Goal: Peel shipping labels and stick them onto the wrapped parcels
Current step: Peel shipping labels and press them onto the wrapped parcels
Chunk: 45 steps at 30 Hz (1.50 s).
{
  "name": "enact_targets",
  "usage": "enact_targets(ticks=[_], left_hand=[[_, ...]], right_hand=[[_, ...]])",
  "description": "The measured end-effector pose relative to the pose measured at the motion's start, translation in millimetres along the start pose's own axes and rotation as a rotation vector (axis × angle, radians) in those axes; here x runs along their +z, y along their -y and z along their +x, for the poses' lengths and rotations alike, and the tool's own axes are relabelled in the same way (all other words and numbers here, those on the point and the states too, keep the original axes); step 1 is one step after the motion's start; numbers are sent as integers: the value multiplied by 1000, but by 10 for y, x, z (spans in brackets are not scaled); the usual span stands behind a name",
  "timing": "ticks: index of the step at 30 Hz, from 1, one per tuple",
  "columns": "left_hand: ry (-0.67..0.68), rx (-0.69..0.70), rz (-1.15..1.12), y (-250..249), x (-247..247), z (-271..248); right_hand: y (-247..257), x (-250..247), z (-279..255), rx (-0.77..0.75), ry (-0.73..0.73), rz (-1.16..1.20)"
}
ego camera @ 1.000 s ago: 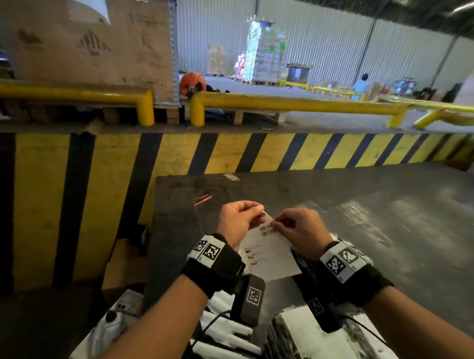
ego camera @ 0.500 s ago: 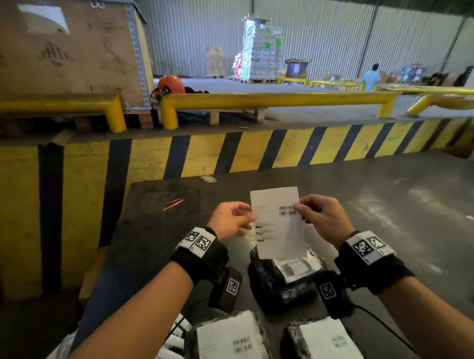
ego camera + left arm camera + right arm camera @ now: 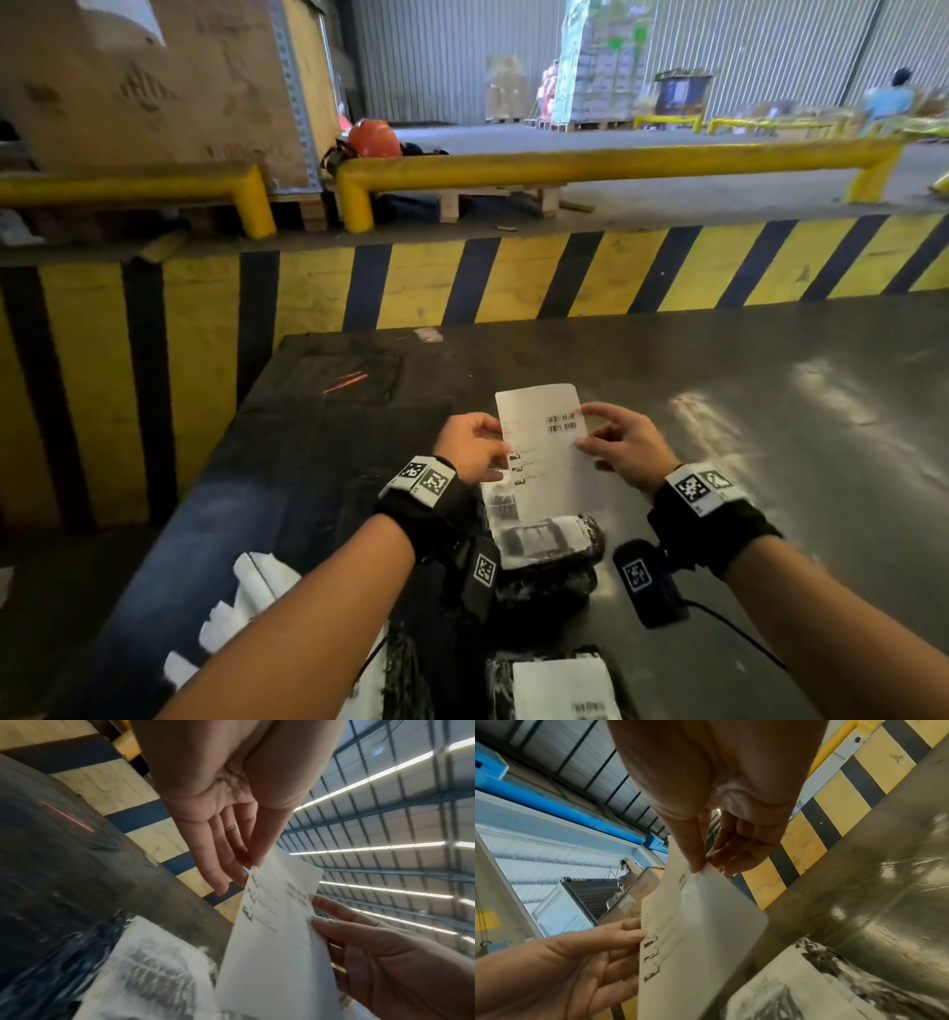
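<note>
A white shipping label (image 3: 545,452) with barcodes stands upright in the air between both hands, above the dark table (image 3: 770,411). My left hand (image 3: 475,452) pinches its left edge between thumb and fingers (image 3: 253,860). My right hand (image 3: 624,449) pinches the right edge (image 3: 700,867). Just below the label lies a black wrapped parcel (image 3: 552,565) that carries a white label on top. A second black parcel (image 3: 560,683) with a white label lies nearer to me at the bottom edge.
White strips of paper (image 3: 241,606) lie at the table's near left edge. A yellow and black striped wall (image 3: 462,277) stands behind the table, with yellow rails (image 3: 590,164) above it. Thin red strips (image 3: 346,383) lie far left on the table.
The label went from tilted low between my hands to upright and fully in view. My head has turned down, so the parcels show in front of me.
</note>
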<state>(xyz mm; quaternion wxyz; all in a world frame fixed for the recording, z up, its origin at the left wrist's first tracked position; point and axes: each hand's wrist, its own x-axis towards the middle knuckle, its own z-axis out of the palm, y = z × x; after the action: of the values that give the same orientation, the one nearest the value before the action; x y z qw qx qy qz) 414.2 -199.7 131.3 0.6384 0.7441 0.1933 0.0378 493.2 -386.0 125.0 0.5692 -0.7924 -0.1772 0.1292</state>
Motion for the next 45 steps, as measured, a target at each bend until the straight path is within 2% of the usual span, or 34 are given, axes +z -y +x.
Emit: enact_targets(ticks=[12, 20, 28, 39, 45], left_hand=[[-145, -199, 163, 519, 115, 407], [-142, -245, 271, 706, 146, 525], [-151, -229, 437, 769, 155, 561], [-158, -171, 638, 863, 203, 621], [-186, -137, 679, 870, 233, 612]], right_hand=[[-651, 240, 387, 121, 97, -194], [-876, 312, 448, 144, 130, -276], [-873, 353, 454, 102, 120, -381], [-812, 404, 409, 137, 135, -501], [-831, 467, 418, 162, 55, -507]])
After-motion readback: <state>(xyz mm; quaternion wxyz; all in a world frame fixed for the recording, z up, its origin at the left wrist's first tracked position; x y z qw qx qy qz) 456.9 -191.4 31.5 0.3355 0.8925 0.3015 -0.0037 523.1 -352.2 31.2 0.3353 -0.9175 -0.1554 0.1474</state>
